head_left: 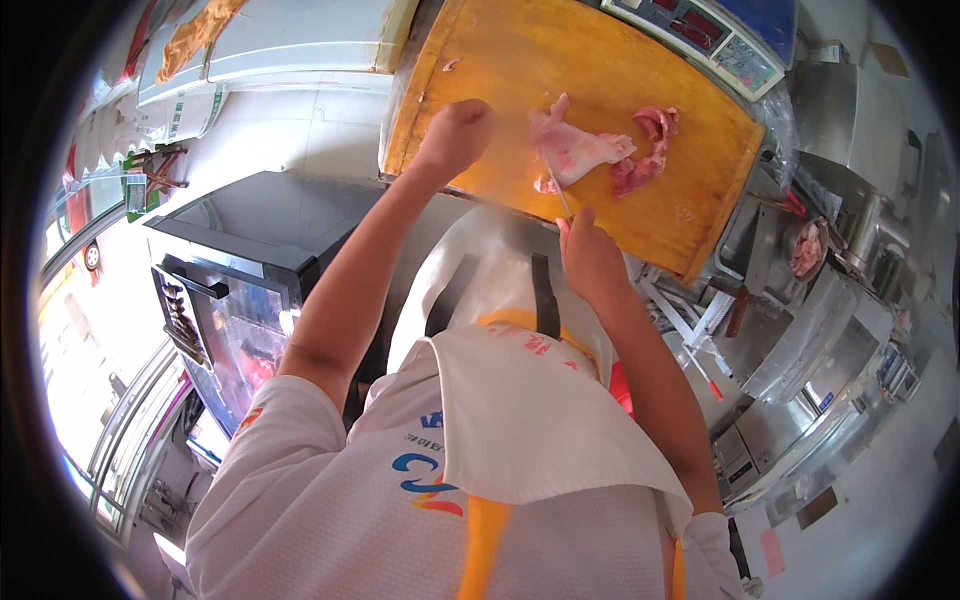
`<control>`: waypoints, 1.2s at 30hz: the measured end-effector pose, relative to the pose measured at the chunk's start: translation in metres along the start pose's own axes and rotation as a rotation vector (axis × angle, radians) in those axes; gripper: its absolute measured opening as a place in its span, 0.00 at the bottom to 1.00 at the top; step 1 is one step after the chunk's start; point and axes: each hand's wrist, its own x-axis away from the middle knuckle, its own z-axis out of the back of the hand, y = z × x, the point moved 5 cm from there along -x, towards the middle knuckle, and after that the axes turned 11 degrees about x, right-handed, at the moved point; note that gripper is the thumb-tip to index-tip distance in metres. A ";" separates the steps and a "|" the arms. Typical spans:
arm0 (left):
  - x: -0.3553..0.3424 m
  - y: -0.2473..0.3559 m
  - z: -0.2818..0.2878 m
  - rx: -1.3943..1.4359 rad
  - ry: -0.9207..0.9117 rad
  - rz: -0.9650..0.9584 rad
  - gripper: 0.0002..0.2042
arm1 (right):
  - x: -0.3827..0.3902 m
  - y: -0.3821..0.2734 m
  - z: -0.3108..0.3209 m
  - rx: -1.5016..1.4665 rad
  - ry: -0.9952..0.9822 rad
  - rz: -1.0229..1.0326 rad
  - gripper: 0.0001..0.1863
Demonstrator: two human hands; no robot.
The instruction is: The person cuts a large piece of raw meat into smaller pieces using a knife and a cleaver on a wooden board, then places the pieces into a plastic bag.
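Observation:
A wooden cutting board carries a pale pink piece of raw meat, a curved redder piece to its right and a small scrap near the far left. My right hand grips a knife, its blade at the lower edge of the pale piece. My left hand is curled over the left part of the board, apart from the meat; whatever its fingers may hold is hidden.
A scale stands beyond the board. At the right are steel counters and a bowl of meat. A dark glass-fronted cabinet stands at lower left, below a white appliance. My white apron hangs below the board.

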 end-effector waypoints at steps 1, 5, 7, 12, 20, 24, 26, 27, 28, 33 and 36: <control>0.006 0.004 -0.003 -0.089 0.089 -0.059 0.08 | -0.002 -0.001 0.001 0.008 0.000 0.001 0.20; 0.070 0.022 -0.049 -0.218 0.065 -0.434 0.05 | -0.001 0.014 -0.014 -0.064 0.025 0.028 0.20; 0.082 0.020 -0.071 -0.178 0.032 -0.519 0.07 | -0.001 0.012 -0.011 -0.068 0.079 0.072 0.19; 0.080 0.003 -0.096 -0.378 0.025 -0.486 0.09 | -0.005 0.007 -0.003 0.004 0.010 0.062 0.20; 0.067 -0.005 -0.104 -0.647 -0.037 -0.271 0.04 | 0.006 0.025 -0.013 0.015 -0.050 0.052 0.21; 0.070 0.005 -0.105 -0.607 0.003 -0.362 0.04 | 0.039 0.052 -0.021 0.089 -0.074 0.009 0.19; 0.073 0.000 -0.096 -0.606 0.043 -0.415 0.05 | 0.045 0.057 -0.021 0.107 -0.084 0.016 0.20; 0.075 0.017 -0.083 -0.569 0.078 -0.413 0.05 | 0.047 0.060 -0.020 0.098 -0.059 0.034 0.20; 0.077 0.026 -0.070 -0.535 0.124 -0.411 0.05 | 0.046 0.060 -0.018 0.093 -0.030 0.062 0.20; 0.089 0.009 -0.017 -0.396 0.326 -0.329 0.07 | 0.052 0.052 0.005 0.058 -0.152 0.031 0.19; 0.091 -0.012 -0.011 -0.356 0.293 -0.239 0.06 | 0.058 0.029 0.020 -0.066 -0.067 0.157 0.19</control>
